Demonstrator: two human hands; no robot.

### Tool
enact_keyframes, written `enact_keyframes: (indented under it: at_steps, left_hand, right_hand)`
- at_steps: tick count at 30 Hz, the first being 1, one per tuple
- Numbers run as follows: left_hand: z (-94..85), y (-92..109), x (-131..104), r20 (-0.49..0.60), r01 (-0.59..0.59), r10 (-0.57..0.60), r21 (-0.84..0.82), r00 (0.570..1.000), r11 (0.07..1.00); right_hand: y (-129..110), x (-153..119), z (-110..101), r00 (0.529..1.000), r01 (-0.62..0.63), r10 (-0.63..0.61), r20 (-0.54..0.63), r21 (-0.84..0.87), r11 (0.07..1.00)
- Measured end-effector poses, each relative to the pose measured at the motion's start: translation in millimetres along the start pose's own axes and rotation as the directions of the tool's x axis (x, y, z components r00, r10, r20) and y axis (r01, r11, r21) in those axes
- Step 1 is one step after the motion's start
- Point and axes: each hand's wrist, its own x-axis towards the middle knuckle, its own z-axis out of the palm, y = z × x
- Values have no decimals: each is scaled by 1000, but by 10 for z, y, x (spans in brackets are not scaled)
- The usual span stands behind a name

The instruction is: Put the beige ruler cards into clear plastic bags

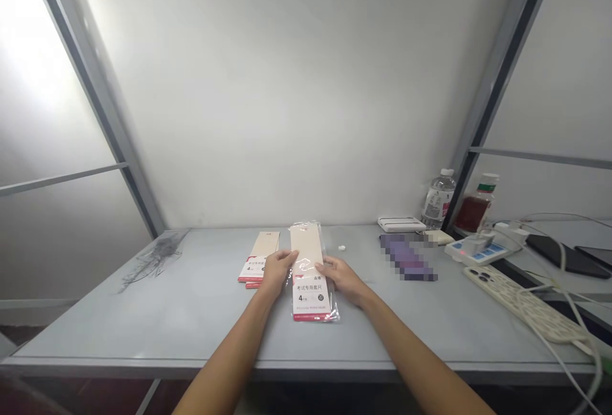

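A clear plastic packet (310, 297) holds a cream card with a red and white printed lower part, near the middle of the desk. My left hand (278, 269) grips its left edge, thumb on the front. On the right edge, my right hand (342, 278) pinches it in the same way. Behind my left hand lies a small stack of similar printed cards (257, 262), partly covered by that hand. A small white piece (341, 248) rests on the desk beyond my right hand.
The grey desk (167, 326) has dark scribbles at its left. On the right are a purple item (408, 257), a white box (400, 224), a water bottle (438, 199), a red-brown bottle (478, 204), a power strip (480, 249), a patterned phone case (521, 303) and cables.
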Motion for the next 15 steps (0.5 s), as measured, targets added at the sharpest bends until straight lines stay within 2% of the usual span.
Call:
enact_keyframes:
  at_steps: [4, 10, 15]
  left_hand:
    - [-6, 33, -19, 137, 5, -13, 57, 990, 998]
    - [-10, 79, -99, 235, -52, 26, 108, 972, 993]
    - [-18, 109, -139, 276, -39, 19, 67, 961, 997]
  right_hand:
    - [-7, -1, -4, 999, 45, -44, 25, -45, 998]
    - [10, -12, -3, 996, 87, -82, 45, -107, 990]
    - [22, -21, -7, 997, 76, -74, 21, -147, 986]
